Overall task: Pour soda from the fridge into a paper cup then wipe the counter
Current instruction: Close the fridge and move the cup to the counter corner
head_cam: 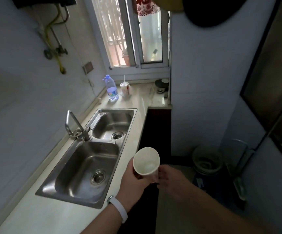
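Note:
A white paper cup point(146, 162) is held in the air just off the counter's front edge, tilted with its open mouth toward me; it looks empty inside. My left hand point(133, 179) grips it from the left and below, a white band on that wrist. My right hand point(168, 180) touches the cup's right side with its fingertips. The pale counter point(137, 105) runs along the left wall to the window. No soda bottle or fridge is in view.
A steel double sink point(89, 157) with a tap point(74, 125) is set in the counter. At the far end stand a plastic water bottle point(111, 89) and a lidded cup with a straw point(125, 88). A bin point(207, 160) sits on the floor at right.

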A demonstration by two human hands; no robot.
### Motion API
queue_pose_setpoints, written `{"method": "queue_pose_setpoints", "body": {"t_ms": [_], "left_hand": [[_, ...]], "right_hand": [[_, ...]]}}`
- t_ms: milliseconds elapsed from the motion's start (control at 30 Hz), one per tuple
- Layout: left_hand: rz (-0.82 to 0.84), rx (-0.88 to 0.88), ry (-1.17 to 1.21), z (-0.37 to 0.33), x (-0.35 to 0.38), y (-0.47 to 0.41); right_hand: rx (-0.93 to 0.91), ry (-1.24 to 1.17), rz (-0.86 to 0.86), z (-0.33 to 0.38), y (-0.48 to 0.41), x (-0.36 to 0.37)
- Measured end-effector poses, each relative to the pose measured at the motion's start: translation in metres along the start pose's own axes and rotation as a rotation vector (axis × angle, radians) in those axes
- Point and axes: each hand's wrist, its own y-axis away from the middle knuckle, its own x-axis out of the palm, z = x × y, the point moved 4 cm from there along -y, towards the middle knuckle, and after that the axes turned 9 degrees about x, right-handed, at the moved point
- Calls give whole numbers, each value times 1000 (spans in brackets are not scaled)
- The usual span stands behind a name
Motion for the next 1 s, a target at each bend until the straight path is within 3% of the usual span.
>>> {"method": "queue_pose_setpoints", "body": {"t_ms": [233,533,1000], "left_hand": [[65,12,62,2,27,-70],[71,-41,138,65,33,-199],[-5,-88,267,113,-29,-401]], "right_hand": [[-33,-77,-26,55,-31,-22],[-9,-32,-104,138,-130,-27],[40,82,-94,285,-266,54]]}}
